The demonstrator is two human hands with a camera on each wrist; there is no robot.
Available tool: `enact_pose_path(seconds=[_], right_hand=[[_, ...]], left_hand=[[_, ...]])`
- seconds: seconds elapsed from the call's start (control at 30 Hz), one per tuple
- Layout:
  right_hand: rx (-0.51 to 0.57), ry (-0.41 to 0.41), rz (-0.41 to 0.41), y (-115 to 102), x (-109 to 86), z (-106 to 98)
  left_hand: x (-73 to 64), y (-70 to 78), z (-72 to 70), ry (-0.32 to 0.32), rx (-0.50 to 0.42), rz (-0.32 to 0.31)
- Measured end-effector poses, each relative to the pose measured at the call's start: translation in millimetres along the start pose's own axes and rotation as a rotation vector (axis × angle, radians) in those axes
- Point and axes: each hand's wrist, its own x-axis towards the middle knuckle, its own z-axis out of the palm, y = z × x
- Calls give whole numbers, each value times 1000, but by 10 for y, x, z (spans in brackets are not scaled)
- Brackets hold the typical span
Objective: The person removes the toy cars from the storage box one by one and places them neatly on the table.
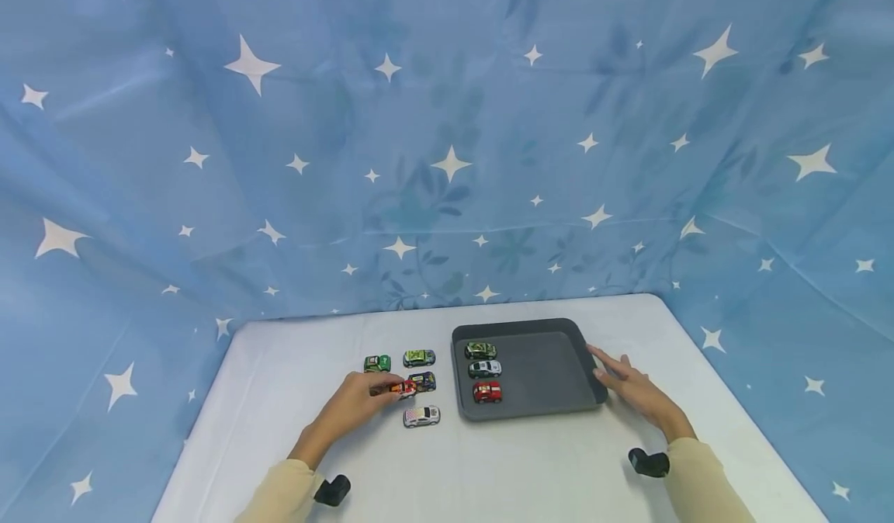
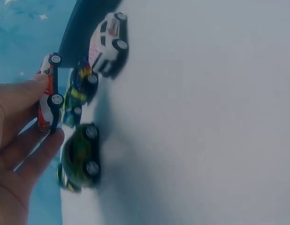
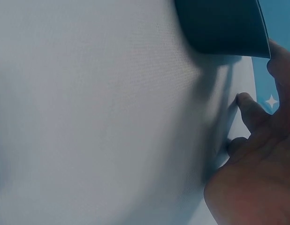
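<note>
Between thumb and fingers my left hand (image 1: 358, 405) pinches a red and white toy car (image 2: 50, 93), raised over the table. Close to it on the cloth are a blue toy car (image 1: 424, 382), a white toy car (image 1: 422, 416), a yellow-green toy car (image 1: 419, 358) and a green toy car (image 1: 377, 363). A grey tray (image 1: 545, 375) holds a camouflage-green toy car (image 1: 480, 350), a white police-style toy car (image 1: 485, 368) and a red toy car (image 1: 486, 392) along its left side. With fingers loosely extended, my right hand (image 1: 639, 389) touches the tray's right rim.
The table (image 1: 503, 469) wears a white cloth. A blue curtain (image 1: 447, 220) with white stars hangs behind it and along both sides. Black wrist bands' camera mounts (image 1: 332, 491) sit at both sleeves.
</note>
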Motion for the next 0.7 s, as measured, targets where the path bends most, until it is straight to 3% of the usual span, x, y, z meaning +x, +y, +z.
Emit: enact_pose_path(seconds=[0.17, 0.5, 0.7], right_hand=[[-12, -2, 5, -10, 12, -14], [-4, -10, 2, -32, 3, -12], [13, -3, -9, -47, -6, -3]], left_hand=[[-141, -85, -49, 23, 34, 35], [-429, -185, -63, 6, 63, -61], [-508, -226, -73, -22, 83, -50]])
